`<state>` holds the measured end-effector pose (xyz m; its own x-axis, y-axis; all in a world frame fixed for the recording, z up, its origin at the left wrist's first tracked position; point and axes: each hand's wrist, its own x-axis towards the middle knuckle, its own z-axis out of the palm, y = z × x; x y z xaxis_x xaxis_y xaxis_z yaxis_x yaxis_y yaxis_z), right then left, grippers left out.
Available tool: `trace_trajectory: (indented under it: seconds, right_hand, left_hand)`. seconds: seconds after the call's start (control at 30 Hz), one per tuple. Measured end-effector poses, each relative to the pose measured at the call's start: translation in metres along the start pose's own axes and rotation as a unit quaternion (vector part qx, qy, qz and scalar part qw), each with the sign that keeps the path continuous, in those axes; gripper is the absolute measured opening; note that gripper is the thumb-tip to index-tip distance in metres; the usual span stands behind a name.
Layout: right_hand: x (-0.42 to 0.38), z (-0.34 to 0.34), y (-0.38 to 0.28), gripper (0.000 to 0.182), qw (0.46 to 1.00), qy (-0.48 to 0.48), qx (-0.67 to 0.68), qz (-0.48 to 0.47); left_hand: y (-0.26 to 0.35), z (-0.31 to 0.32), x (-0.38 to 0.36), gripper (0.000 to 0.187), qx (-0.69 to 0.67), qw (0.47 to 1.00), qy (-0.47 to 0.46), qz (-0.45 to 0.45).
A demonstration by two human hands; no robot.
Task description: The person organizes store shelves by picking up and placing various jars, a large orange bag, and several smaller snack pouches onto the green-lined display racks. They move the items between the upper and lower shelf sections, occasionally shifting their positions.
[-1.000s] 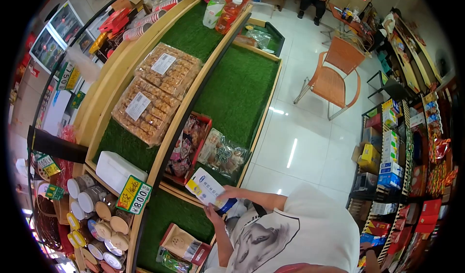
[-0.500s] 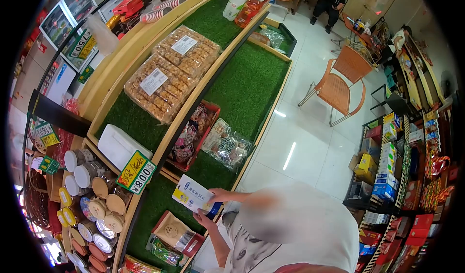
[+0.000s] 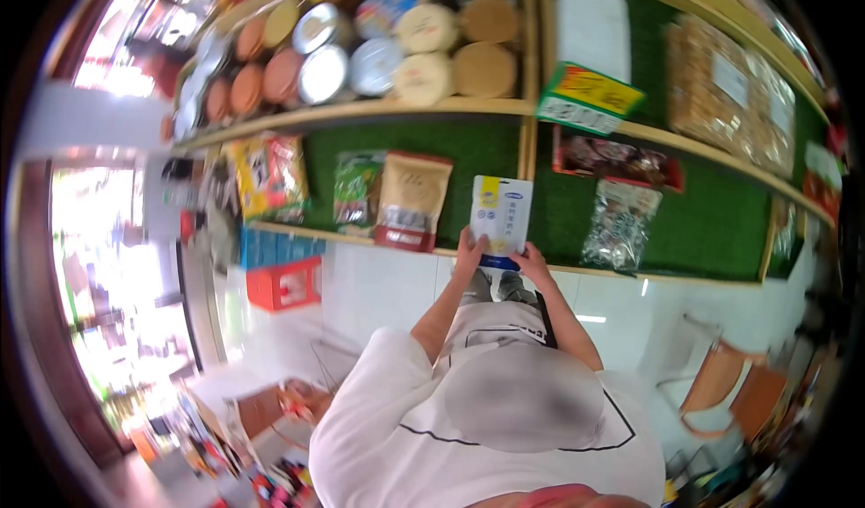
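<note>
A white pouch (image 3: 502,215) with a yellow patch at the top and a blue bottom is held upright at the front edge of the green-lined shelf. My left hand (image 3: 469,252) grips its lower left side, the thumb on the printed face. At the lower right edge, my right hand (image 3: 532,263) closes on the same pouch. Left of it lies a tan bag with a red base (image 3: 413,200), beside a green snack packet (image 3: 358,188). To the right rests a clear bag of wrapped pieces (image 3: 622,224).
Lidded jars (image 3: 423,76) crowd the upper shelf at left. A green and yellow price card (image 3: 590,98) stands before a white box (image 3: 592,32). Packed nut-like blocks (image 3: 707,80) sit at right. Behind are a red crate (image 3: 284,285) and a brown chair (image 3: 734,386).
The view has swung left and levelled along the shelf, so the jars and the doorway side now show. Both hands still hold the pouch, which now appears upright rather than slanted.
</note>
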<state>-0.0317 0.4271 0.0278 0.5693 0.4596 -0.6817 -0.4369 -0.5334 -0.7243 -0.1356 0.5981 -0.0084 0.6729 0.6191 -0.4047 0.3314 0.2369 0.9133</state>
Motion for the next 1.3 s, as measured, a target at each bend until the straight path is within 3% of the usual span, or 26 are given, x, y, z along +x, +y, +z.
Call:
trace_trajectory:
  seconds: [0.1, 0.2, 0.23, 0.33, 0.43, 0.53, 0.67, 0.77, 1.0, 1.13, 1.3]
  right_hand:
    - [0.006, 0.008, -0.006, 0.048, 0.998, -0.035, -0.043, -0.011]
    - [0.021, 0.024, -0.01, 0.051, 0.997, -0.056, -0.027, -0.038]
    - [0.029, 0.029, -0.009, 0.06, 0.995, -0.076, -0.004, -0.058]
    - [0.032, 0.039, -0.032, 0.072, 0.994, -0.088, -0.068, 0.015]
    - [0.037, 0.048, -0.032, 0.08, 0.98, -0.143, -0.116, 0.071]
    - [0.04, 0.053, -0.015, 0.081, 0.982, -0.156, -0.059, 0.093]
    - [0.033, 0.041, 0.002, 0.072, 0.982, -0.159, -0.01, 0.102]
    - [0.014, 0.016, 0.009, 0.064, 0.988, -0.123, 0.044, 0.076]
    - [-0.038, -0.078, 0.042, 0.053, 0.979, 0.036, 0.199, 0.021]
    - [-0.061, -0.138, 0.069, 0.047, 0.949, 0.155, 0.274, 0.021]
    - [-0.053, -0.211, 0.111, 0.044, 0.927, 0.313, 0.207, 0.008]
  left_hand:
    - [0.005, -0.008, -0.005, 0.064, 0.0, 0.999, 0.038, -0.015]
    - [0.001, -0.023, 0.009, 0.066, 0.053, 0.994, 0.09, 0.042]
    - [0.003, -0.027, 0.012, 0.067, 0.063, 0.991, 0.108, 0.056]
    - [0.003, -0.048, 0.027, 0.076, 0.307, 0.928, 0.154, 0.147]
    - [0.0, -0.06, 0.031, 0.083, 0.352, 0.927, 0.131, -0.005]
    - [-0.001, -0.057, 0.023, 0.086, 0.446, 0.885, 0.107, -0.079]
    - [-0.001, -0.048, 0.006, 0.088, 0.51, 0.855, 0.067, 0.058]
    - [0.031, -0.037, -0.008, 0.091, 0.531, 0.843, -0.017, 0.086]
    - [0.021, -0.033, 0.008, 0.1, 0.584, 0.81, -0.044, -0.033]
    - [0.008, -0.028, 0.024, 0.105, 0.607, 0.794, -0.037, -0.008]
    - [0.017, -0.012, 0.036, 0.106, 0.619, 0.783, -0.043, -0.035]
